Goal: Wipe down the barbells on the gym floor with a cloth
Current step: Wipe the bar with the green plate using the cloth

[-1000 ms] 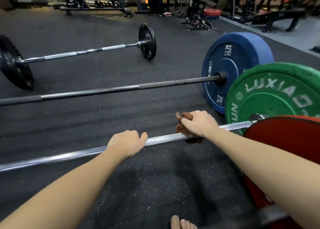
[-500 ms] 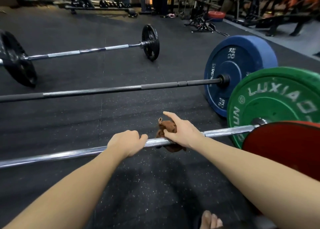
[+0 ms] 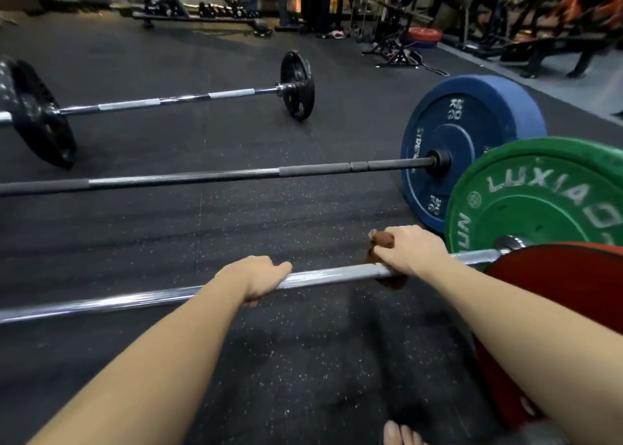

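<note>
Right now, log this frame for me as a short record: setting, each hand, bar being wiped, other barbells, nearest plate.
setting: black rubber gym floor
left hand: grips the chrome bar bare
right hand: holds the brown cloth around the chrome bar
bar being wiped: chrome bar, green plate at its right end
other barbells: dark bar with blue plate; far bar with black plates
nearest: red plate

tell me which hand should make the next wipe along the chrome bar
Right. The right hand grips the cloth, which is wrapped over the bar, so it can likely just slide along. The left hand grips bare bar and holds no cloth.
</note>
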Action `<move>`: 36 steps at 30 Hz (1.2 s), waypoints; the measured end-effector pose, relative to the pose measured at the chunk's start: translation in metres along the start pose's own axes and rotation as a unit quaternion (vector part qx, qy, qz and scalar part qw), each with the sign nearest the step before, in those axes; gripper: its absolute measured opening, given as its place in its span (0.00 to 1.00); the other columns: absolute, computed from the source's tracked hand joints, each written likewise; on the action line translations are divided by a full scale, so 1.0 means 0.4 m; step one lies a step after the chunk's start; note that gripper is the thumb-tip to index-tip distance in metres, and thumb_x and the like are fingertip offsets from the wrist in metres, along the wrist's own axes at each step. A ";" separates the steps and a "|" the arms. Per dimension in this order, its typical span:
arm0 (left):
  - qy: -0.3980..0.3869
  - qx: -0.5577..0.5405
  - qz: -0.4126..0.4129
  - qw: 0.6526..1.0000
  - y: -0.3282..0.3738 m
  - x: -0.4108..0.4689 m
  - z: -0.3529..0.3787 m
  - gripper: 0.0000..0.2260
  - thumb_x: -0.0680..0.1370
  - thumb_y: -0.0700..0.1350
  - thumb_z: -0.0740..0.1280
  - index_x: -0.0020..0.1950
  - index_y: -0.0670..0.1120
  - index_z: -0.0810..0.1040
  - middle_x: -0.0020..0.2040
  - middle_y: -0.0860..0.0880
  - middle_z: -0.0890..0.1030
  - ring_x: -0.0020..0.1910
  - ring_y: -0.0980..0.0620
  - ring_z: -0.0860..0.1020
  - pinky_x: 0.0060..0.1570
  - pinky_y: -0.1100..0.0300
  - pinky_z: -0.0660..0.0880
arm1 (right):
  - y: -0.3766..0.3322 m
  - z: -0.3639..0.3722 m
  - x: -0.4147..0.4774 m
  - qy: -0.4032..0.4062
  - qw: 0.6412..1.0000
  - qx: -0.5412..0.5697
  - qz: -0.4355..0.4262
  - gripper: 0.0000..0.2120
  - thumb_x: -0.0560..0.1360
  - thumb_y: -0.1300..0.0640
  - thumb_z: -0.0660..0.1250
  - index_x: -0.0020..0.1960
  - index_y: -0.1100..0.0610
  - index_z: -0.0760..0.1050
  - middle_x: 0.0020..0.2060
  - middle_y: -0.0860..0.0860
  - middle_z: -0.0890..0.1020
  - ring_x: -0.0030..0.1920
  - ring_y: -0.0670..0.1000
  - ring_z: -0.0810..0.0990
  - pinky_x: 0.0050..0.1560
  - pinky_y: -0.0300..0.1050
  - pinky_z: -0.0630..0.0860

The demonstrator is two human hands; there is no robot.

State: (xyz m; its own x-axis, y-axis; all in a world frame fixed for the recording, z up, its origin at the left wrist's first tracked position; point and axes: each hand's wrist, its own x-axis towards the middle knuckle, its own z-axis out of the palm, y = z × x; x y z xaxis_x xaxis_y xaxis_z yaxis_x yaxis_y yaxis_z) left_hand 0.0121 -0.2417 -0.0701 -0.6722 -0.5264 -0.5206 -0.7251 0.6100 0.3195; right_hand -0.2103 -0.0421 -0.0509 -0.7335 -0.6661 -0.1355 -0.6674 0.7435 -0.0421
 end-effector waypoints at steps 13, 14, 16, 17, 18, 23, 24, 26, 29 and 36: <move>0.022 0.010 0.028 0.999 -0.015 0.008 0.000 0.22 0.80 0.57 0.50 0.38 0.45 0.72 0.25 0.47 0.79 0.28 0.46 0.75 0.43 0.56 0.76 | -0.122 -0.008 -0.006 -0.028 0.993 0.036 -0.109 0.15 0.73 0.41 0.67 0.48 0.51 0.70 0.47 0.51 0.79 0.49 0.57 0.78 0.47 0.50 0.75; 0.013 0.005 0.026 1.000 -0.014 0.007 -0.001 0.22 0.81 0.57 0.50 0.39 0.44 0.72 0.26 0.47 0.79 0.28 0.46 0.74 0.41 0.57 0.75 | -0.091 -0.015 -0.003 -0.026 0.994 0.046 -0.095 0.14 0.73 0.42 0.67 0.48 0.51 0.71 0.47 0.51 0.81 0.48 0.57 0.78 0.47 0.50 0.76; -0.003 -0.007 0.023 1.000 -0.017 0.008 -0.006 0.21 0.82 0.56 0.49 0.40 0.44 0.71 0.26 0.46 0.79 0.27 0.46 0.73 0.39 0.57 0.76 | -0.021 -0.023 0.004 -0.010 0.996 0.066 -0.057 0.12 0.74 0.42 0.67 0.48 0.50 0.73 0.47 0.51 0.82 0.49 0.58 0.80 0.47 0.50 0.77; -0.007 -0.011 0.025 1.000 -0.019 0.010 -0.008 0.21 0.82 0.56 0.49 0.40 0.44 0.71 0.27 0.46 0.79 0.27 0.45 0.73 0.38 0.56 0.78 | 0.019 -0.026 0.009 -0.001 0.997 0.076 -0.029 0.12 0.74 0.42 0.67 0.49 0.49 0.74 0.48 0.52 0.83 0.50 0.59 0.80 0.48 0.50 0.76; -0.007 -0.011 0.030 0.999 -0.019 0.011 -0.007 0.22 0.82 0.57 0.50 0.40 0.44 0.71 0.27 0.45 0.79 0.27 0.45 0.73 0.39 0.55 0.79 | 0.062 -0.028 0.014 0.006 0.997 0.079 0.002 0.12 0.74 0.42 0.67 0.51 0.49 0.76 0.49 0.53 0.83 0.51 0.60 0.80 0.48 0.50 0.76; 0.039 0.030 0.060 0.997 -0.020 0.015 0.003 0.23 0.82 0.58 0.51 0.38 0.44 0.71 0.32 0.44 0.80 0.30 0.46 0.75 0.41 0.56 0.76 | 0.161 -0.047 0.019 0.034 0.995 -0.021 0.086 0.17 0.74 0.41 0.67 0.55 0.52 0.75 0.54 0.55 0.83 0.57 0.60 0.80 0.55 0.52 0.77; 0.048 0.034 0.063 0.996 -0.018 0.013 0.003 0.23 0.82 0.58 0.51 0.37 0.44 0.70 0.33 0.44 0.79 0.29 0.47 0.74 0.39 0.56 0.74 | 0.141 -0.044 0.017 0.041 0.997 -0.027 0.067 0.17 0.74 0.41 0.67 0.54 0.52 0.74 0.53 0.54 0.83 0.55 0.60 0.80 0.53 0.51 0.77; 0.052 0.033 0.062 0.996 -0.014 0.007 0.000 0.22 0.83 0.57 0.51 0.38 0.44 0.70 0.33 0.45 0.78 0.28 0.47 0.73 0.36 0.57 0.72 | 0.075 -0.026 0.008 0.037 0.999 0.001 0.015 0.15 0.73 0.41 0.68 0.51 0.51 0.74 0.51 0.54 0.82 0.53 0.60 0.81 0.49 0.49 0.75; 0.027 0.025 0.046 0.998 -0.015 0.004 -0.004 0.22 0.83 0.57 0.51 0.40 0.43 0.71 0.31 0.45 0.80 0.25 0.47 0.74 0.34 0.59 0.73 | -0.032 -0.001 -0.006 0.016 0.998 0.056 -0.040 0.14 0.74 0.43 0.68 0.54 0.51 0.75 0.50 0.52 0.78 0.52 0.58 0.78 0.49 0.48 0.72; -0.076 -0.041 0.014 0.996 -0.011 0.009 -0.020 0.27 0.83 0.60 0.52 0.56 0.37 0.74 0.34 0.39 0.82 0.27 0.42 0.76 0.29 0.56 0.79 | 0.024 -0.007 0.001 -0.023 0.985 0.172 -0.020 0.14 0.73 0.50 0.71 0.56 0.47 0.72 0.49 0.48 0.82 0.49 0.54 0.80 0.49 0.48 0.75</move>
State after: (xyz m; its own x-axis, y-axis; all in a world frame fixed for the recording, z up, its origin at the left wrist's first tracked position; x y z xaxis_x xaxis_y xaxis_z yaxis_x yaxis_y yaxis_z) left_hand 0.0116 -0.2509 -0.0671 -0.6663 -0.4111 -0.6222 -0.7209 0.5686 0.3963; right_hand -0.2173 -0.0353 -0.0487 -0.6964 -0.6971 -0.1705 -0.6065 0.6987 -0.3794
